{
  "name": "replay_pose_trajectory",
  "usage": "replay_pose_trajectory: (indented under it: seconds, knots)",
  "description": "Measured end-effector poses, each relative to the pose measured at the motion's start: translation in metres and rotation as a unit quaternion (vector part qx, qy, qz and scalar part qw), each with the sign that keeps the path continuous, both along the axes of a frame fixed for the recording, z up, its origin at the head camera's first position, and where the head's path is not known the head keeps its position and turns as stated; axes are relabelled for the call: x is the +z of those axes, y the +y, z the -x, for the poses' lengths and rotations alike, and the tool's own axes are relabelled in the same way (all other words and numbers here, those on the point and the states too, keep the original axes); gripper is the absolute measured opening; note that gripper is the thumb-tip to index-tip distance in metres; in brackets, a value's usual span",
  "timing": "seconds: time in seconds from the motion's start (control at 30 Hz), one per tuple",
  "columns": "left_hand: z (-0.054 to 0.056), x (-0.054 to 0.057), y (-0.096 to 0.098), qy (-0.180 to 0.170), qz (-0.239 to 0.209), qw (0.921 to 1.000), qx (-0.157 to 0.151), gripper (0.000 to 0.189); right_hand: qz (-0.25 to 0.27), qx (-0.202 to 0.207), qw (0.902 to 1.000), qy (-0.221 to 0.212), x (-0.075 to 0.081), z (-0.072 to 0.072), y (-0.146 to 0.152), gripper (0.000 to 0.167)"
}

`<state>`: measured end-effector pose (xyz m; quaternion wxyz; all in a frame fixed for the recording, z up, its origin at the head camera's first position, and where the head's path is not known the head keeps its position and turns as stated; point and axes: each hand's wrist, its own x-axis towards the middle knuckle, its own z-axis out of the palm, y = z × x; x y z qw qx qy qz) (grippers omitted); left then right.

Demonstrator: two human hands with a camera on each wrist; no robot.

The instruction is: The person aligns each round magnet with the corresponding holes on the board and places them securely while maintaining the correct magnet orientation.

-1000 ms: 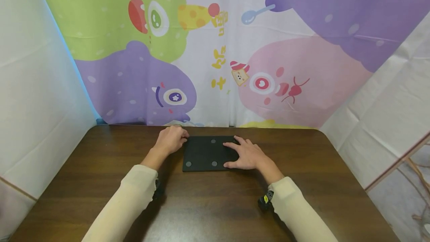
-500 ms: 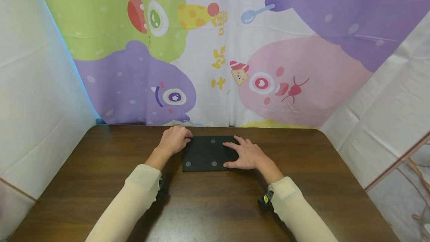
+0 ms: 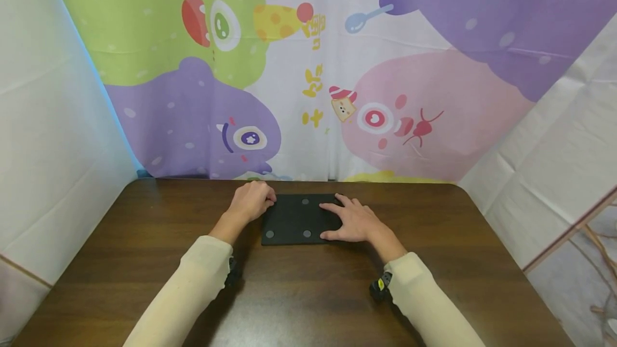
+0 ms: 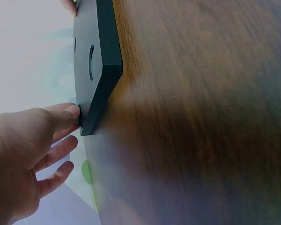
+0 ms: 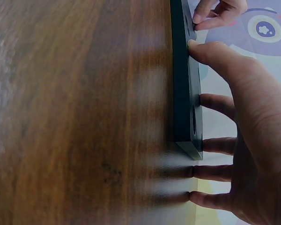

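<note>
A flat black rectangular board [image 3: 291, 218] with several round grey spots lies near the table's far edge. In the left wrist view one spot looks like a shallow round recess. At the board's far left corner my left hand [image 3: 250, 201] brings thumb and forefinger together on a small dark piece [image 4: 79, 116], mostly hidden by the fingertips; its kind cannot be told. My right hand [image 3: 355, 222] is spread over the board's right end. Its thumb and some fingertips rest on the top, while the outer fingers reach past the edge in the right wrist view.
The brown wooden table [image 3: 308, 293] extends toward me and to both sides. Behind it hangs a cartoon-printed curtain [image 3: 299, 149]. White fabric walls [image 3: 554, 170] flank the table left and right.
My left hand has moved slightly right, from beside the far left corner onto the board's corner. My right hand and the board have stayed in place.
</note>
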<state>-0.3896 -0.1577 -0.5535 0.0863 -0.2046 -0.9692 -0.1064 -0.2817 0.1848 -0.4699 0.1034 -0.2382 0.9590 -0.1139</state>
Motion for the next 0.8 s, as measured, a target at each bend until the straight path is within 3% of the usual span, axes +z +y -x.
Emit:
replay_pose_trajectory:
  seconds: [0.03, 0.1, 0.2, 0.27, 0.33, 0.47, 0.53, 0.57, 0.77, 0.8]
  knots:
    - [-0.003, 0.003, 0.001, 0.002, 0.0, 1.0, 0.001, 0.005, -0.003, -0.001, 1.0, 0.001, 0.0, 0.0, 0.0, 0.089]
    - [-0.022, 0.02, 0.004, 0.006, 0.006, 1.0, -0.003, 0.004, -0.01, -0.001, 0.9999, 0.004, 0.001, -0.002, -0.002, 0.088]
    - [-0.026, 0.025, 0.006, 0.006, 0.002, 1.0, -0.003, 0.005, -0.017, -0.002, 0.9998, 0.008, 0.002, -0.004, -0.003, 0.088]
    - [-0.024, 0.021, 0.006, 0.006, 0.002, 1.0, 0.0, 0.004, -0.017, -0.002, 0.9998, 0.008, 0.003, -0.004, -0.003, 0.087]
    - [-0.006, 0.003, 0.003, 0.008, -0.004, 0.9999, 0.006, 0.007, -0.015, -0.003, 0.9999, 0.006, 0.003, -0.004, -0.003, 0.087]
    - [0.0, -0.007, 0.002, 0.01, 0.0, 0.9999, 0.005, 0.008, -0.014, -0.003, 0.9999, 0.005, 0.002, -0.004, -0.003, 0.088]
    - [0.001, -0.007, 0.001, 0.004, -0.002, 1.0, 0.007, 0.008, -0.015, -0.003, 0.9999, 0.005, 0.001, -0.004, -0.003, 0.087]
    - [-0.009, 0.004, 0.004, 0.003, 0.0, 1.0, 0.004, 0.006, -0.016, -0.003, 0.9998, 0.006, 0.001, -0.004, -0.003, 0.087]
    - [-0.019, 0.015, 0.006, -0.005, -0.006, 0.9999, 0.007, 0.007, -0.012, -0.002, 0.9999, 0.002, 0.0, -0.002, -0.002, 0.089]
    - [-0.012, 0.008, 0.005, -0.004, -0.007, 0.9999, 0.011, 0.008, -0.007, -0.002, 1.0, -0.001, -0.001, -0.001, -0.002, 0.089]
